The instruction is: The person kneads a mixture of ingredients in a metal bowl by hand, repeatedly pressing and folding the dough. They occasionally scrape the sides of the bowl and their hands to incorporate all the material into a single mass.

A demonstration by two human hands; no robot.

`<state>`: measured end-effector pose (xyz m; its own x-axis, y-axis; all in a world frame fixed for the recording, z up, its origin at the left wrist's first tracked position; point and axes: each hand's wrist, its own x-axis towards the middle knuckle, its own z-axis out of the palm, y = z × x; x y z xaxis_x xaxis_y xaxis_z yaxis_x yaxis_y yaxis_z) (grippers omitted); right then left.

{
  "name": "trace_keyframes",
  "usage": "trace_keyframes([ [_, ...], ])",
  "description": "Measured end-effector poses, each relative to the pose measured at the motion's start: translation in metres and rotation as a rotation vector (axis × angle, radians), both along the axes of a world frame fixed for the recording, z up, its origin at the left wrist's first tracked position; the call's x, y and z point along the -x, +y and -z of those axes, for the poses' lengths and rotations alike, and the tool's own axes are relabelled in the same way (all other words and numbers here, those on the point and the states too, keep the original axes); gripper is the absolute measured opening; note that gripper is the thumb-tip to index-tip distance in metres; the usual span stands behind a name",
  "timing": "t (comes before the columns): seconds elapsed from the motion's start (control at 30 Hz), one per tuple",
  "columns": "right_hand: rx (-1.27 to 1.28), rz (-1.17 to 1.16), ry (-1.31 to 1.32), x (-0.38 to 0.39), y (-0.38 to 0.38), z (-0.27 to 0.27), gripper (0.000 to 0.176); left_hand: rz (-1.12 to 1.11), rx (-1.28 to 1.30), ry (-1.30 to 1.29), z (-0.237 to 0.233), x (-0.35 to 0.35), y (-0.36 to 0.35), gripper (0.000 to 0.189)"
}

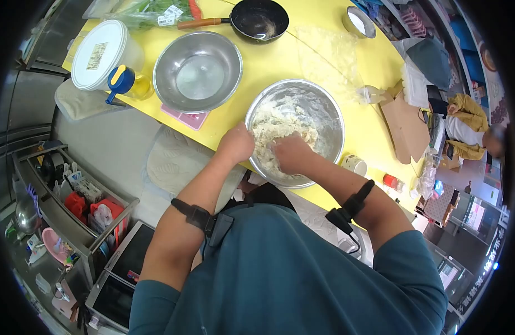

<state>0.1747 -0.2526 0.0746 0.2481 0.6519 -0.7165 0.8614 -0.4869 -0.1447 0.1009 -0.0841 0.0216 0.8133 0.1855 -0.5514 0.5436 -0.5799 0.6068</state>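
Observation:
A steel mixing bowl [336, 114] stands on the yellow table in front of me, its inner wall smeared with flour. Shaggy, pale dough [273, 124] fills the bottom of it. With fingers closed, my left hand [235, 144] holds the bowl's near left rim. Inside the bowl, my right hand [292, 153] is curled and pressed into the dough, its fingertips partly hidden. A second steel bowl [162, 70], with what looks like a little clear liquid in it, sits to the left on a pink scale [191, 120].
Behind are a black pan [260, 22], a lidded white tub [95, 56] and an oil bottle [137, 86]. A plastic bag [327, 53], a paper cup [354, 164] and a red-labelled jar [392, 182] lie rightward. Another person [466, 125] is at far right.

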Motion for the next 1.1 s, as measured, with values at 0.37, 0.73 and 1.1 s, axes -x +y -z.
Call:
trace_keyframes([
  [0.37,-0.196,0.217,-0.106,-0.019,0.0,0.089,0.038,0.072,0.12,0.049,0.015,-0.004,0.011,0.037],
  [0.73,-0.267,0.897,-0.125,-0.062,-0.08,0.037,0.062,0.078,0.178,0.093,0.005,-0.01,0.011,0.039],
  [1.1,-0.243,1.055,0.067,-0.048,-0.066,0.046,0.078,-0.087,0.099,0.136,-0.014,-0.01,-0.006,0.036],
])
